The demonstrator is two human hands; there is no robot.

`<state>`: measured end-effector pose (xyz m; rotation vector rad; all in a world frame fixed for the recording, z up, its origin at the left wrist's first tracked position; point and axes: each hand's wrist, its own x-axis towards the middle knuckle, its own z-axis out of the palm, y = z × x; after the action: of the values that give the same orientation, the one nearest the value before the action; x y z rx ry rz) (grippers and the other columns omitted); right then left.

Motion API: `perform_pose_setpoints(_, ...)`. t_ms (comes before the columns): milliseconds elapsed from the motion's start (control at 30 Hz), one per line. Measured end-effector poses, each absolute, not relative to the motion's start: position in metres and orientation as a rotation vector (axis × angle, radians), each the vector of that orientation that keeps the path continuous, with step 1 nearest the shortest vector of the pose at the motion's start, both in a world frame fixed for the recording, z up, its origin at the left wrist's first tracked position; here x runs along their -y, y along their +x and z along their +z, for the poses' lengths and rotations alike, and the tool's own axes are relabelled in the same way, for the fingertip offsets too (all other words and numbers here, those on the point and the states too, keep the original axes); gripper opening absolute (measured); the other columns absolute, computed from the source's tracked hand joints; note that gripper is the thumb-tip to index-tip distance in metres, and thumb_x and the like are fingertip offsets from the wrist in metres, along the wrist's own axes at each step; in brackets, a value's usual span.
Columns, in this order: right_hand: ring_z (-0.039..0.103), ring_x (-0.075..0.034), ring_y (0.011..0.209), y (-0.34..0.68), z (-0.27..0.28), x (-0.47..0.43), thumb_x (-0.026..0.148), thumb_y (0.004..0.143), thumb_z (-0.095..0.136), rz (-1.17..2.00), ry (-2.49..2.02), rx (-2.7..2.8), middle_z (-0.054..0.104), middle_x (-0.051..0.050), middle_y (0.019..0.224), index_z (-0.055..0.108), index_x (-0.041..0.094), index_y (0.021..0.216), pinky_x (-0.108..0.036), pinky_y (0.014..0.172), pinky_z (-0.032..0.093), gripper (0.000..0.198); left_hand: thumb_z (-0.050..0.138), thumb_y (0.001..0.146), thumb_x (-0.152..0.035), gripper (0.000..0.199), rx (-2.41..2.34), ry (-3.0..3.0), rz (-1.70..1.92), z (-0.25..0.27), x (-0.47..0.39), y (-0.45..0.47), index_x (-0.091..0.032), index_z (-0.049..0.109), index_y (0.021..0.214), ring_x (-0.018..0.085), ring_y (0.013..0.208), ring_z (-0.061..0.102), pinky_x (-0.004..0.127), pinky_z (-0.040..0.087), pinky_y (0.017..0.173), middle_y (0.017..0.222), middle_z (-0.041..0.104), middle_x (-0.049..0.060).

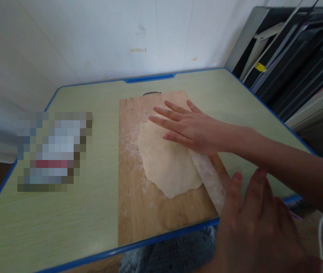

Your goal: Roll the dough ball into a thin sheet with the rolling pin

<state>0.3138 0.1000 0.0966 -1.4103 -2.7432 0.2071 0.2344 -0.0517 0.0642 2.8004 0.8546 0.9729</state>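
A thin sheet of dough (170, 163) with an uneven edge lies on a wooden board (138, 216). Along its right side, slanting towards me, is a pale, floury rolling pin (209, 180). My right hand (187, 127) reaches in from the right, palm down, fingers spread flat above the dough's far part. Its palm covers the pin's far end. Close to the camera, my left hand (258, 227) is by the pin's near end, fingers stretched out and slightly blurred. Whether its palm touches the pin is hidden.
The board rests on a pale green table (93, 212) with a blue rim. A blurred-out object (56, 148) lies on the left. Behind stands a white wall (107, 38). Dark flat panels (300, 57) lean at the right. Flour dusts the board around the dough.
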Motion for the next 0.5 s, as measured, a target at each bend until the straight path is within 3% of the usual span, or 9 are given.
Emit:
perform_pose_setpoints(133,0.01,-0.035,0.145,0.298,0.097,-0.1,0.044,0.098,0.033,0.175,-1.342,2.763,0.022,-0.008,0.159,0.026,0.024,0.151,-0.072,0.107,0.014,0.057,0.037,0.091,-0.05,0.043,-0.94,2.784,1.067,0.059,0.054,0.222,-0.023,0.071,0.091,0.021,0.121,0.054,0.037,0.035,0.107,0.107,0.074,0.0)
perform_pose_setpoints(300,0.018,-0.031,0.145,0.265,0.102,-0.099,0.045,0.099,0.034,0.075,-1.199,2.85,0.029,-0.009,0.157,0.029,0.021,0.15,-0.066,0.112,0.01,0.057,0.041,0.087,-0.023,0.03,-1.034,2.751,1.111,0.055,0.053,0.199,-0.029,0.069,0.084,0.017,0.116,0.055,0.035,0.032,0.103,0.103,0.075,-0.009)
perform_pose_setpoints(500,0.012,-0.034,0.145,0.303,0.1,-0.099,0.034,0.098,0.036,0.145,-1.283,2.858,0.028,-0.007,0.157,0.035,0.022,0.148,-0.072,0.108,0.011,0.052,0.039,0.089,-0.039,0.038,-0.963,2.777,1.133,0.056,0.052,0.229,-0.022,0.072,0.082,0.021,0.108,0.062,0.035,0.039,0.102,0.097,0.076,0.0)
